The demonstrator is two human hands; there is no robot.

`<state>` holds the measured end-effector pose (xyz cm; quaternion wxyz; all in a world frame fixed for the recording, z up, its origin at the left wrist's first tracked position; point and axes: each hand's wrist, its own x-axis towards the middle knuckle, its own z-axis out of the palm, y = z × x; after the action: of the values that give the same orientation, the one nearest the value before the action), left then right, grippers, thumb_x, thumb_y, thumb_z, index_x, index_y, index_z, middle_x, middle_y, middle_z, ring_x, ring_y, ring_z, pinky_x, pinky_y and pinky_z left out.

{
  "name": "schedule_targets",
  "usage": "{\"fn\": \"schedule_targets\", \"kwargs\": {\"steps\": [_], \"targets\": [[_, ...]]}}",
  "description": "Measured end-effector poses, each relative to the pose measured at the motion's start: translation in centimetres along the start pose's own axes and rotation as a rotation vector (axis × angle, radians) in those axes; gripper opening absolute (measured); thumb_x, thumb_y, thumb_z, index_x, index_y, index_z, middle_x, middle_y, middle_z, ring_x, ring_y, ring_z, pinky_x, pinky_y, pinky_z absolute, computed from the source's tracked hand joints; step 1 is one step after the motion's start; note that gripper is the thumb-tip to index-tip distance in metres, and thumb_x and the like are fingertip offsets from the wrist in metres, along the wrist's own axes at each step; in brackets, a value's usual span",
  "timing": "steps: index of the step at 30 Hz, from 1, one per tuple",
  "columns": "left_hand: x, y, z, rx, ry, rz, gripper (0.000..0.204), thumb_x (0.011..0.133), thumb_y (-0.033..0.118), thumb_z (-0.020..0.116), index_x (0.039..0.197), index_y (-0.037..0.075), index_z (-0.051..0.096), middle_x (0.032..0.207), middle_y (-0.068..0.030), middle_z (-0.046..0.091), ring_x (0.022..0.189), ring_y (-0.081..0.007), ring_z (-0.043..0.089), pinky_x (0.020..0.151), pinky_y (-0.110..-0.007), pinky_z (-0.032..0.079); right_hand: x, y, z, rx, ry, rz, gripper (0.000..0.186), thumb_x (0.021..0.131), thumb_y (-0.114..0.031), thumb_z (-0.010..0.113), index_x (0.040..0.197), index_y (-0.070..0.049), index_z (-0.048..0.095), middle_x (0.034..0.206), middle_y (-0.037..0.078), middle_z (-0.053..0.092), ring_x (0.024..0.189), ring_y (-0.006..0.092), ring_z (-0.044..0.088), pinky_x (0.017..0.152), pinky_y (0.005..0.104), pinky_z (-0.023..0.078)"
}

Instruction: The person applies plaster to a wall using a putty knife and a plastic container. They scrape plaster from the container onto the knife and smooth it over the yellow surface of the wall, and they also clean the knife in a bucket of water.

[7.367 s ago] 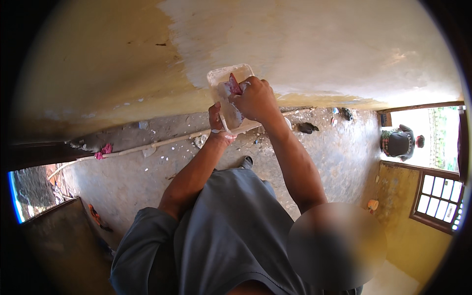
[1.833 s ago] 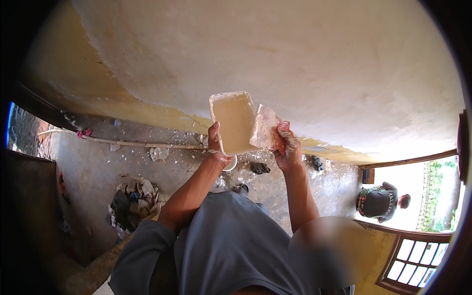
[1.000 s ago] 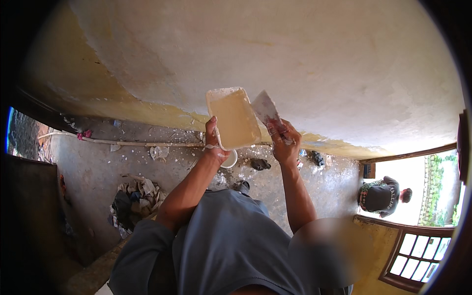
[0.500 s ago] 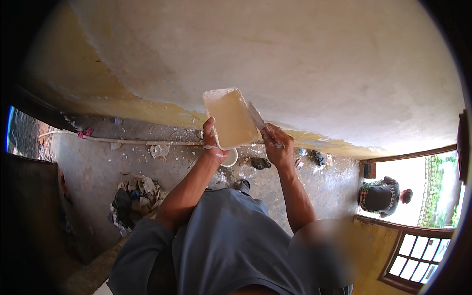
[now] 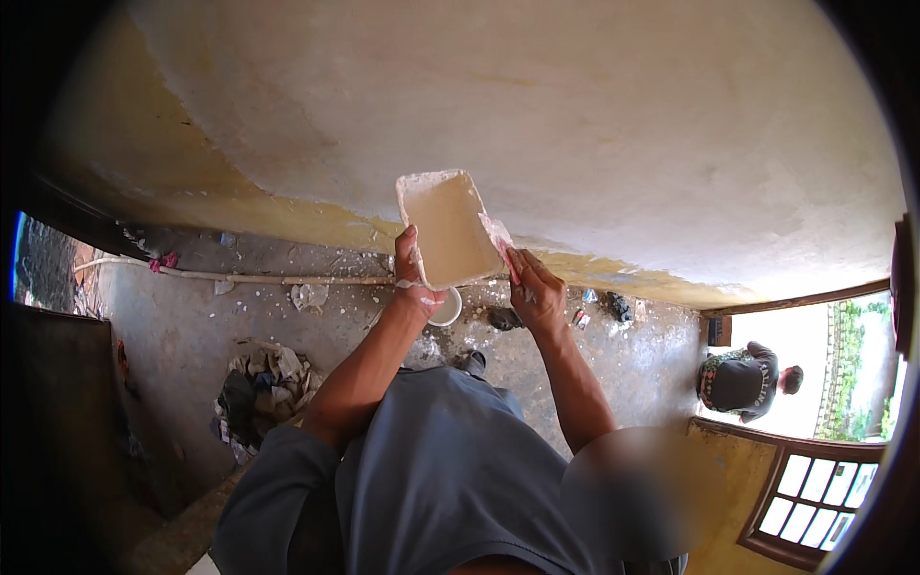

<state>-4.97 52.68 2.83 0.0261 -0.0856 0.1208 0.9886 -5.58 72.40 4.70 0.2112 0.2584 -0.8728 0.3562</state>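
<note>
My left hand (image 5: 416, 284) grips the near left side of a rectangular tray (image 5: 446, 230), thumb over its rim. White paste crusts the tray's edges, and its inside is cream-coloured. White smears mark my left wrist. My right hand (image 5: 539, 290) is closed round a putty knife (image 5: 505, 244), whose paste-covered blade lies against the tray's right rim. Part of the knife's handle is hidden by my fingers. Both hands are held up in front of a wall (image 5: 575, 115) coated pale over yellow paint.
Below stands a white bucket (image 5: 447, 309) on the spattered floor (image 5: 498, 369). A long pole (image 5: 249, 277) lies along the wall's foot. Crumpled sacks (image 5: 268, 383) are heaped at left, a dark bag (image 5: 505, 318) nearer. Another person (image 5: 743, 383) is at the doorway on the right.
The putty knife has turned in my right hand and come against the tray's right rim; its blade now shows paste. My right hand has shifted slightly left. The tray has barely moved.
</note>
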Motion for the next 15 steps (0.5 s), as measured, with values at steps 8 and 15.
{"fn": "schedule_targets", "kwargs": {"steps": [8, 15], "targets": [[0.4, -0.1, -0.6, -0.020, 0.007, -0.005, 0.056, 0.082, 0.044, 0.054, 0.124, 0.008, 0.049, 0.117, -0.0083, 0.058, 0.109, -0.0249, 0.056, 0.096, -0.042, 0.044, -0.3, 2.4, 0.6, -0.109, 0.031, -0.035, 0.034, 0.074, 0.001, 0.062, 0.108, -0.003, 0.065, 0.103, 0.017, 0.066, 0.087, 0.0279, 0.068, 0.076, 0.0352, 0.055], [0.8, -0.2, -0.5, -0.033, 0.010, -0.064, 0.053, 0.083, 0.043, 0.054, 0.123, 0.009, 0.050, 0.116, -0.0084, 0.058, 0.109, -0.0247, 0.056, 0.096, -0.042, 0.044, 2.1, 3.9, 2.0, 1.302, 0.245, 0.775, 0.019, 0.091, -0.007, 0.056, 0.109, -0.001, 0.059, 0.102, 0.008, 0.064, 0.085, 0.0187, 0.065, 0.072, 0.0321, 0.056]]}}
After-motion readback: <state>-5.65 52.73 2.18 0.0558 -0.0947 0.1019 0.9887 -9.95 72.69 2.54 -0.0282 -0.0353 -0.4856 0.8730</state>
